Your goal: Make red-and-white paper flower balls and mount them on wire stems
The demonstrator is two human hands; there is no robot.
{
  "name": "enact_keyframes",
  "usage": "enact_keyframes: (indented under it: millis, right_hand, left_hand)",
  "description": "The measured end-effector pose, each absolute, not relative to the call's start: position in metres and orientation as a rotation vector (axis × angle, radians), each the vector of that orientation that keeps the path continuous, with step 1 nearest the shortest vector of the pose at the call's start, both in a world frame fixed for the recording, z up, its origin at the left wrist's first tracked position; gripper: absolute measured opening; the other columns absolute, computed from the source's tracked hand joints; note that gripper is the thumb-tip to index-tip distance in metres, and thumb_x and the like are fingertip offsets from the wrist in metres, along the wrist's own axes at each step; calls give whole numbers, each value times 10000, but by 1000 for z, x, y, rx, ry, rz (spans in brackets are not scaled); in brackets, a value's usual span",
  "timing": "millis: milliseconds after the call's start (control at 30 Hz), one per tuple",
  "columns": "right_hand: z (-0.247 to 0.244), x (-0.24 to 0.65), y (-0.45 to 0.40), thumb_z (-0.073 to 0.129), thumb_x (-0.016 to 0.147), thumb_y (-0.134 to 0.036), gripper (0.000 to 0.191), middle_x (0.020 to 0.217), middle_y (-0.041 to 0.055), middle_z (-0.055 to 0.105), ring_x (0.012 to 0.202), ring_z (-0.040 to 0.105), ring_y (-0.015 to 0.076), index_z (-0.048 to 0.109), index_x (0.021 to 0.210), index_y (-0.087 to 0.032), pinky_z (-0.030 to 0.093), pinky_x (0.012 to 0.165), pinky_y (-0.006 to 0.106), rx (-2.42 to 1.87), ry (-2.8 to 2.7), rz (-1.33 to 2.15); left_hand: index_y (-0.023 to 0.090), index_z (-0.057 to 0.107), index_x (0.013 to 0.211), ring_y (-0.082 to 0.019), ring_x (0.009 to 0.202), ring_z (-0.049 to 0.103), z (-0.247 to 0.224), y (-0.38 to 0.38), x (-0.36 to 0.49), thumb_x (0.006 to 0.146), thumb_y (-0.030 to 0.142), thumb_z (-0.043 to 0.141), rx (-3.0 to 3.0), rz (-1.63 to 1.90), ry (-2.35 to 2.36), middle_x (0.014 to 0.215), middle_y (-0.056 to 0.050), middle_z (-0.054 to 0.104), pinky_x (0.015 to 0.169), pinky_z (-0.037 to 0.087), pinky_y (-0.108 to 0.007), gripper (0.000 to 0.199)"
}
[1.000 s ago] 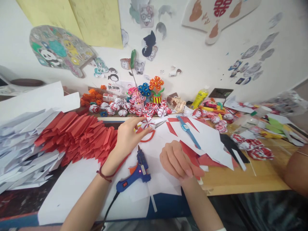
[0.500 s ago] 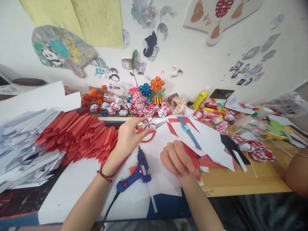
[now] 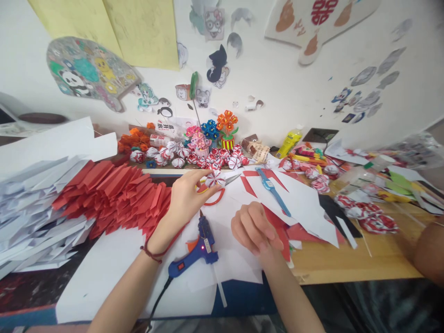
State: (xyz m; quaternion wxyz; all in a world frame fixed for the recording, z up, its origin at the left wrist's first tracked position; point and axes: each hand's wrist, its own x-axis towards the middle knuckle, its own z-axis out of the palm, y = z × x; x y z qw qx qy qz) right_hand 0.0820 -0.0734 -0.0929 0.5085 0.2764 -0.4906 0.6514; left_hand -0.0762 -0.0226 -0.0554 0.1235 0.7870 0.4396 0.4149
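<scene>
A small red-and-white striped paper flower (image 3: 215,178) is pinched between the thumb and fingers of my left hand (image 3: 189,192), above the scissors (image 3: 231,179) with red and yellow handles. Over the white sheets, my right hand (image 3: 255,226) is curled into a loose fist, and nothing shows in it. Between my forearms lies a blue hot glue gun (image 3: 199,253), its light glowing red and its nozzle pointing away from me. A clear glue stick (image 3: 221,291) extends from its rear. Right of the flower is a blue wristwatch (image 3: 268,184) on white paper.
Stacks of folded red paper strips (image 3: 114,196) and white paper strips (image 3: 38,212) cover the left side. Along the wall stand finished paper flowers (image 3: 178,157), a potted orange flower (image 3: 227,129) and a yellow bottle (image 3: 289,142). Another person's arm (image 3: 430,249) is at the right edge.
</scene>
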Motion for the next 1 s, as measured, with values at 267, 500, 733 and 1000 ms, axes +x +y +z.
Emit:
enact_keyframes:
  millis: [267,500,733,1000]
  right_hand:
    - [-100,98,-83,763,791,-260,361,477,-50,537,437,556,90,470,587,-214,403,405,161,443,-1127,1639]
    - [-99,102,-85,707,817,-264,326,478,-62,505,399,500,77,468,601,-217,358,388,176,301,-1134,1599]
    - [-102,104,-82,730,830,-261,311,410,-83,470,352,452,67,513,611,-222,330,372,168,309,-1120,1595]
    - [-99,102,-84,836,717,-328,458,544,-76,393,438,438,65,428,545,-208,328,404,195,143,-1077,1529]
  left_hand:
    - [199,717,1119,-190,799,644,-56,-22,-74,807,429,755,2291,1214,1269,1053,-45,745,777,486,-308,389]
    - [208,714,1120,-199,836,665,-57,-22,-75,801,416,764,2297,1225,1266,1092,-54,743,809,494,-311,384]
    - [204,711,1122,-200,832,668,-57,-22,-75,807,418,756,2299,1216,1266,1099,-58,742,806,497,-319,383]
    - [218,710,1123,-181,788,648,-58,-23,-74,810,416,754,2284,1218,1245,1101,-46,739,780,499,-306,373]
